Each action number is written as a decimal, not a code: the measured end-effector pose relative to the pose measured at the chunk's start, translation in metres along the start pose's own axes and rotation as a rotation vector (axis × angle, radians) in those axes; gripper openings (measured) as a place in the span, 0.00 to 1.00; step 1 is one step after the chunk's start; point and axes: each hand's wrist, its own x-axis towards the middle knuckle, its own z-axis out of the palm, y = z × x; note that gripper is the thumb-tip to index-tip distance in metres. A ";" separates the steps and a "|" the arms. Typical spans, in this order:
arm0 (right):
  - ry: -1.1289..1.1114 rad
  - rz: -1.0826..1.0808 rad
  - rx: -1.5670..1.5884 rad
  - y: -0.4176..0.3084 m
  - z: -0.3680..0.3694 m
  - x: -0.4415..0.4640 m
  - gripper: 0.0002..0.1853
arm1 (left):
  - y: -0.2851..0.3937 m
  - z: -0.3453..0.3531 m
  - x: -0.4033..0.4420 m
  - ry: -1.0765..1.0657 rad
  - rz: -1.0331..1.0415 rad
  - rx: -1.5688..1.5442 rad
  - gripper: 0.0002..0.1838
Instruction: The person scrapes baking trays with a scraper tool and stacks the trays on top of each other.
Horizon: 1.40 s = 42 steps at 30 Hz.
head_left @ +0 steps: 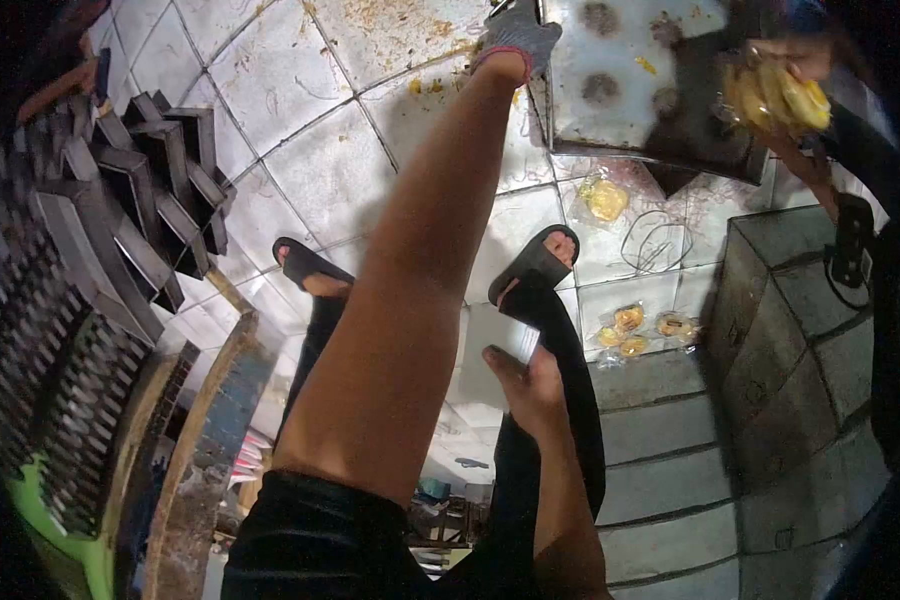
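Note:
My left hand [520, 45], in a grey glove with a pink cuff, reaches to the left edge of a metal tray [615, 110] at the top. Its fingers are closed at the tray's corner. Dark round marks dot the tray. My bare right hand [535, 390] is lower, near my knee, with the thumb pressed on a pale flat sheet or stack [485, 345]; its exact kind is unclear. To the right of the tray, another person's hand [808, 58] holds plastic-wrapped yellow food [780, 98].
Wrapped food [604, 200] and several smaller packets [630, 330] lie on the tiled floor, by a thin wire loop [660, 243]. Metal moulds [145, 190] are piled left, beside a worn wooden edge [200, 440]. A tiled ledge [660, 450] stands lower right.

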 end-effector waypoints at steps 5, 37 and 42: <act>-0.064 -0.025 0.118 0.000 0.002 0.004 0.23 | -0.048 0.035 0.034 -0.090 -0.390 0.360 0.33; -0.149 -0.785 -0.608 -0.026 0.357 0.058 0.11 | -0.027 -0.368 -0.527 0.526 -0.880 -0.907 0.52; -0.128 -0.502 -0.328 -0.008 0.340 0.061 0.15 | -0.076 -0.369 -0.567 0.662 -0.884 -1.049 0.55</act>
